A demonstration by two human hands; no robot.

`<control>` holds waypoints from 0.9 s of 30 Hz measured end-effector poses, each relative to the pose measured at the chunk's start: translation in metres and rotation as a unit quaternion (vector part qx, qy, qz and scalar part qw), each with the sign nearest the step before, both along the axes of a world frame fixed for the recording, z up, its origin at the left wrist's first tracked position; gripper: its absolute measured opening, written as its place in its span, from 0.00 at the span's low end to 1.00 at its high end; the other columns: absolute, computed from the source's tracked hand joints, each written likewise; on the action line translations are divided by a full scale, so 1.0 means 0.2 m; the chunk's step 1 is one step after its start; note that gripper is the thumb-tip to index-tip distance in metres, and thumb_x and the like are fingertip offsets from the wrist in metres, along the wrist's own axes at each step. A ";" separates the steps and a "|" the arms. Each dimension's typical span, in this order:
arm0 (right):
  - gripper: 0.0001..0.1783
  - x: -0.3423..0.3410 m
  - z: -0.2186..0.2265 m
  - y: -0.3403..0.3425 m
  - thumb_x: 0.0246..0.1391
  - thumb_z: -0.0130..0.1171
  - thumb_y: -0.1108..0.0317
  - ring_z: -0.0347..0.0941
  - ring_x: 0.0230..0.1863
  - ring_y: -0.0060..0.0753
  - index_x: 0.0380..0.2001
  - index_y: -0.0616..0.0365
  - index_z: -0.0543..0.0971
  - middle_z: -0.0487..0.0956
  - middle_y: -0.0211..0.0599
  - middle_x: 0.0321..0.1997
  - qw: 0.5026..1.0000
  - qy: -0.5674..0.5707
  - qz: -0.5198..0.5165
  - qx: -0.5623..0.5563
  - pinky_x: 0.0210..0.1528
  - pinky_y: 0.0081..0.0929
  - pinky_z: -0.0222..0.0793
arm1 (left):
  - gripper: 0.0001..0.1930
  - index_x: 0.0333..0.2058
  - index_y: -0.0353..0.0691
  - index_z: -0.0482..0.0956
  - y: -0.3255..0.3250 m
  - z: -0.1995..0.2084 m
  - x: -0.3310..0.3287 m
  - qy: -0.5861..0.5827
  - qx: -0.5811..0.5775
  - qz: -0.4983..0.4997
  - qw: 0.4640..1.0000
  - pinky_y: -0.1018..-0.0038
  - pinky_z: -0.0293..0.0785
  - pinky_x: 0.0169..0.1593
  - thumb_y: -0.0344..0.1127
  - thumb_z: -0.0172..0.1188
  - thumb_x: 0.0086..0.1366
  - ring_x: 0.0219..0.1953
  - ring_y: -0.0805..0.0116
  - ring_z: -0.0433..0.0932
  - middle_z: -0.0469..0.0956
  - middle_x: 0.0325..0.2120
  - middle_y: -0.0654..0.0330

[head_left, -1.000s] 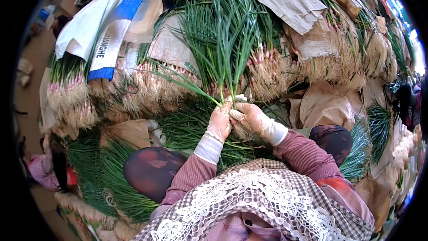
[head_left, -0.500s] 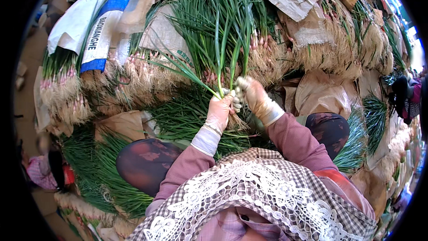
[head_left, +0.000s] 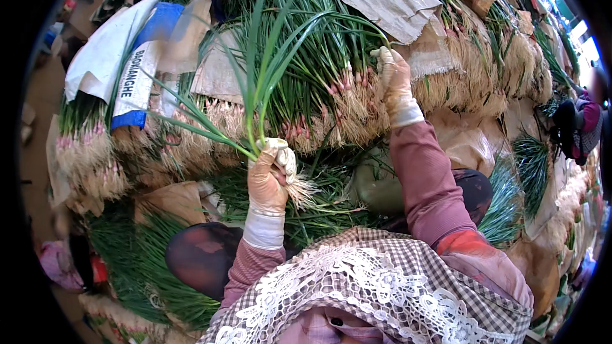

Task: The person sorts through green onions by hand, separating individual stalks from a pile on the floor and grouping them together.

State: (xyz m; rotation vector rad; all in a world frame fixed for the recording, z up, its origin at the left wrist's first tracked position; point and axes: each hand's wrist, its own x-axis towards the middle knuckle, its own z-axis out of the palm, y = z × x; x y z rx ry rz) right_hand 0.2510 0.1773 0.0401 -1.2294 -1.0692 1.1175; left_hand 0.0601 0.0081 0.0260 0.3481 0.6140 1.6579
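My left hand (head_left: pixel 271 175), in a pale glove, is closed around a few spring onions (head_left: pixel 256 114). Their long green leaves fan up and to the left, and their whitish roots stick out on the right of my fist. Farther off and to the right, my gloved right hand (head_left: pixel 395 79) is closed, fingers pinched on a spring onion stem (head_left: pixel 382 39) at the edge of the big pile. A long leaf arches left from there; where it ends among the other leaves is hard to tell. The pile of spring onions (head_left: pixel 312 57) lies just beyond both hands, pinkish bulbs and roots toward me.
Beige sacking (head_left: pixel 382 0) and a white and blue sack (head_left: pixel 137 76) cover parts of the pile. Loose green leaves (head_left: pixel 319 216) lie between my knees. More spring onions (head_left: pixel 153 248) lie at my left. Other people (head_left: pixel 577 121) are at the edges.
My hands have moved apart from each other. The left went left with the spring onions; the right reached up and right to the pile.
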 end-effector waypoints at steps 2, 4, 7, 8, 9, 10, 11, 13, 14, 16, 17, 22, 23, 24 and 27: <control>0.09 0.03 -0.17 0.19 0.45 0.49 0.61 0.63 0.23 0.24 0.23 0.54 0.73 0.70 0.29 0.18 0.971 -0.230 -0.021 -0.066 0.30 0.26 0.61 | 0.09 0.29 0.33 0.69 0.04 -0.07 0.03 -0.069 -0.032 -0.070 0.995 0.84 0.53 0.10 0.33 0.54 0.52 0.09 0.79 0.58 0.61 0.10 0.68; 0.12 -0.06 -0.21 0.20 0.44 0.51 0.59 0.67 0.29 0.28 0.27 0.55 0.74 0.74 0.33 0.24 0.833 -0.522 0.056 -0.176 0.37 0.27 0.62 | 0.11 0.32 0.32 0.68 0.04 -0.18 0.05 -0.053 -0.105 -0.137 0.984 0.84 0.53 0.11 0.34 0.52 0.53 0.10 0.78 0.58 0.59 0.08 0.69; 0.10 -0.01 -0.22 0.25 0.41 0.55 0.62 0.63 0.22 0.20 0.27 0.56 0.74 0.71 0.28 0.19 0.908 -0.364 0.075 -0.194 0.27 0.17 0.58 | 0.14 0.30 0.30 0.69 0.04 -0.21 0.10 -0.024 -0.148 -0.179 0.972 0.80 0.59 0.16 0.38 0.46 0.58 0.11 0.76 0.58 0.57 0.07 0.68; 0.08 0.04 -0.25 0.24 0.41 0.56 0.66 0.59 0.18 0.17 0.26 0.57 0.73 0.68 0.24 0.16 0.948 -0.275 0.096 -0.126 0.23 0.13 0.54 | 0.14 0.29 0.30 0.69 0.06 -0.20 0.10 -0.007 -0.115 -0.147 0.982 0.79 0.60 0.17 0.38 0.46 0.58 0.13 0.74 0.61 0.60 0.09 0.66; 0.07 0.02 -0.20 0.19 0.42 0.55 0.67 0.59 0.18 0.20 0.25 0.59 0.73 0.68 0.26 0.17 0.952 -0.251 0.120 -0.127 0.24 0.14 0.57 | 0.13 0.28 0.31 0.69 0.07 -0.21 0.09 0.009 -0.089 -0.106 0.990 0.79 0.62 0.18 0.38 0.47 0.58 0.14 0.72 0.65 0.63 0.10 0.64; 0.08 -0.02 -0.09 0.08 0.43 0.54 0.66 0.62 0.20 0.21 0.26 0.59 0.73 0.69 0.28 0.20 0.960 -0.183 0.145 -0.152 0.26 0.14 0.59 | 0.13 0.26 0.30 0.69 0.07 -0.21 0.06 0.022 -0.103 -0.068 0.992 0.77 0.68 0.24 0.37 0.47 0.57 0.22 0.67 0.70 0.68 0.17 0.57; 0.08 -0.06 -0.04 -0.05 0.44 0.53 0.66 0.64 0.22 0.22 0.26 0.59 0.73 0.71 0.30 0.23 0.963 -0.114 0.165 -0.179 0.28 0.15 0.61 | 0.12 0.25 0.30 0.69 0.08 -0.22 0.03 0.035 -0.118 -0.033 0.992 0.75 0.74 0.31 0.36 0.48 0.57 0.30 0.62 0.74 0.74 0.24 0.51; 0.12 -0.09 -0.13 -0.26 0.44 0.52 0.62 0.70 0.28 0.29 0.32 0.56 0.73 0.74 0.35 0.27 0.955 -0.203 0.213 -0.035 0.36 0.25 0.65 | 0.11 0.24 0.31 0.70 0.10 -0.23 0.07 0.063 -0.158 -0.032 0.985 0.65 0.70 0.43 0.33 0.44 0.58 0.31 0.62 0.74 0.74 0.27 0.51; 0.13 -0.12 -0.24 -0.36 0.44 0.52 0.60 0.70 0.29 0.31 0.32 0.55 0.73 0.74 0.35 0.29 0.926 -0.286 0.246 0.004 0.37 0.25 0.65 | 0.11 0.26 0.32 0.72 0.11 -0.22 0.13 0.062 -0.164 -0.033 0.984 0.76 0.73 0.32 0.34 0.46 0.58 0.26 0.67 0.74 0.74 0.27 0.54; 0.14 -0.16 -0.28 -0.50 0.45 0.52 0.59 0.70 0.31 0.34 0.33 0.54 0.73 0.74 0.36 0.31 0.873 -0.391 0.289 -0.033 0.38 0.25 0.64 | 0.11 0.28 0.33 0.73 0.09 -0.27 0.13 0.155 -0.209 -0.099 0.960 0.89 0.60 0.15 0.35 0.48 0.57 0.21 0.75 0.73 0.75 0.26 0.57; 0.14 -0.17 -0.24 -0.54 0.45 0.51 0.58 0.70 0.31 0.35 0.34 0.53 0.73 0.74 0.37 0.32 0.853 -0.412 0.302 -0.109 0.39 0.26 0.64 | 0.10 0.28 0.33 0.73 0.08 -0.28 0.14 0.184 -0.222 -0.102 0.952 0.91 0.54 0.12 0.36 0.49 0.57 0.19 0.78 0.72 0.75 0.26 0.58; 0.15 -0.10 -0.36 -0.39 0.47 0.51 0.61 0.65 0.25 0.30 0.31 0.65 0.70 0.72 0.38 0.25 0.960 -0.176 0.209 -0.065 0.30 0.25 0.61 | 0.11 0.30 0.31 0.70 0.07 -0.35 0.20 0.268 -0.150 -0.113 0.945 0.81 0.70 0.24 0.35 0.48 0.57 0.20 0.73 0.72 0.74 0.25 0.57; 0.15 -0.10 -0.37 -0.40 0.47 0.50 0.61 0.64 0.24 0.29 0.31 0.65 0.70 0.72 0.37 0.23 0.952 -0.214 0.210 -0.069 0.30 0.25 0.61 | 0.11 0.30 0.31 0.70 0.06 -0.36 0.21 0.291 -0.142 -0.131 0.937 0.81 0.70 0.24 0.35 0.48 0.57 0.20 0.73 0.72 0.74 0.25 0.57; 0.15 -0.11 -0.38 -0.39 0.48 0.50 0.62 0.64 0.23 0.28 0.31 0.66 0.69 0.71 0.37 0.22 0.943 -0.248 0.212 -0.070 0.29 0.24 0.61 | 0.12 0.27 0.32 0.69 0.05 -0.34 0.22 0.288 -0.150 -0.134 0.936 0.81 0.71 0.25 0.37 0.48 0.57 0.20 0.71 0.72 0.73 0.22 0.58; 0.11 -0.18 -0.37 -0.47 0.50 0.47 0.65 0.66 0.23 0.26 0.30 0.64 0.70 0.71 0.32 0.18 0.927 0.130 0.256 -0.240 0.26 0.22 0.62 | 0.13 0.23 0.36 0.68 0.07 -0.40 0.15 0.207 -0.202 -0.137 0.947 0.81 0.69 0.22 0.41 0.48 0.57 0.17 0.72 0.70 0.72 0.18 0.60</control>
